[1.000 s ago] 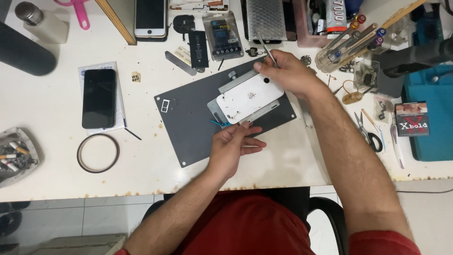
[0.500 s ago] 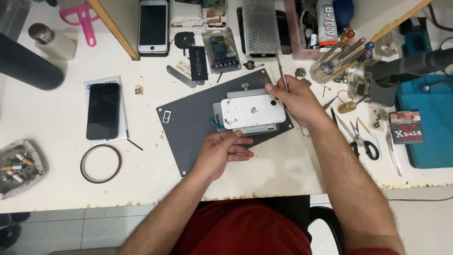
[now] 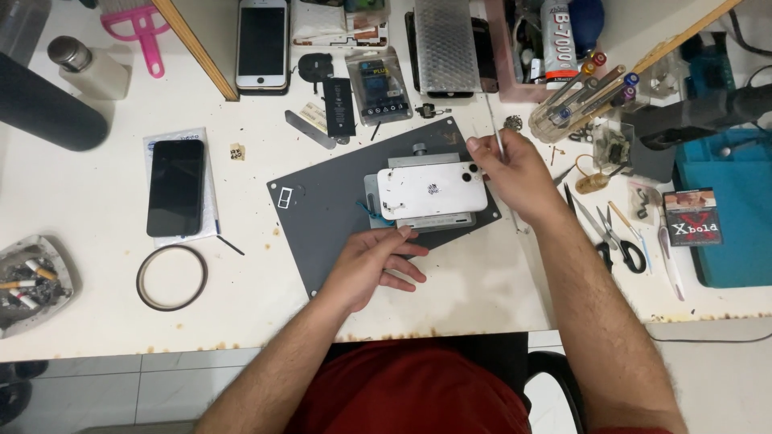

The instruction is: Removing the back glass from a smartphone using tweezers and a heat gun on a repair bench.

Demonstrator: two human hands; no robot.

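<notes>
White phone; dark grey mat; pink brush.

Metal clamp mostly hidden under white phone. Thin tool in right hand: tip too small to tell. Dark cylinder at upper left cut by frame edge. Ashtray cut at left edge.

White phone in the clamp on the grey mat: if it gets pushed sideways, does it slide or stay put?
The white phone lies face down in a metal holder, so it probably stays put. The holder itself might creep on the grey mat; the left hand rests by it. The glossy back looks slippery and likely fragile. The right hand holds a thin tool.
</notes>
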